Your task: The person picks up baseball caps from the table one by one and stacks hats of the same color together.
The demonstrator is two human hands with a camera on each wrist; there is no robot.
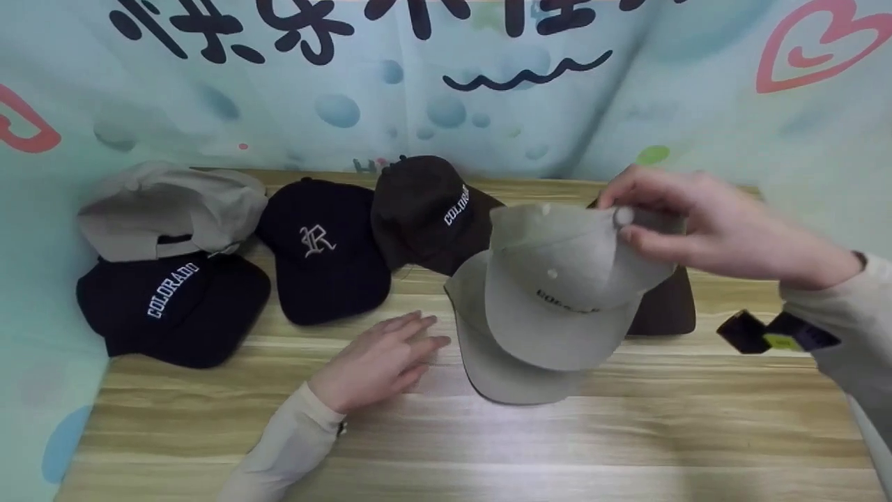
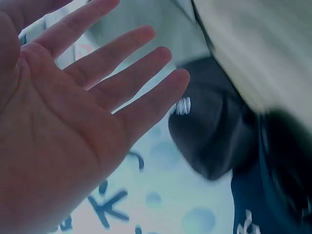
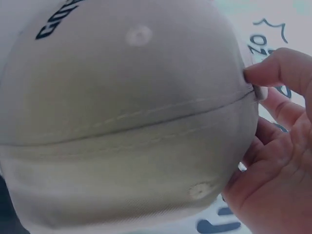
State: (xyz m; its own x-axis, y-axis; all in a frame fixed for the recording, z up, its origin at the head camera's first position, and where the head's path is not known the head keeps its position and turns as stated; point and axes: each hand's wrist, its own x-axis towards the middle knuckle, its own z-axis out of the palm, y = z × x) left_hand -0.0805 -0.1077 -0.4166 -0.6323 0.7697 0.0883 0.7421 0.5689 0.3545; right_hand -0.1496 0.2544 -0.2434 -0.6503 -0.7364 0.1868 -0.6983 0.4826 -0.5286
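Observation:
My right hand point(image 1: 704, 226) pinches a light grey baseball cap point(image 1: 557, 272) by the crown near its top button. In the right wrist view, thumb and fingers of the right hand point(image 3: 278, 151) grip the top of this cap point(image 3: 122, 102). Partly hidden beneath it, a second grey cap point(image 1: 516, 387) shows its brim. A dark brown cap point(image 1: 665, 307) is mostly covered behind them. Left of the grey caps, my left hand point(image 1: 380, 362) hovers over the table, fingers spread and holding nothing. The left wrist view shows the palm of the left hand point(image 2: 68, 117).
On the wooden table point(image 1: 446, 446), a brown COLORADO cap point(image 1: 418, 209) stands at the back middle. Left of it is a navy cap with an R point(image 1: 334, 272). A grey cap point(image 1: 174, 209) rests against a navy COLORADO cap point(image 1: 181, 307) at far left. A printed curtain point(image 1: 418, 104) hangs behind.

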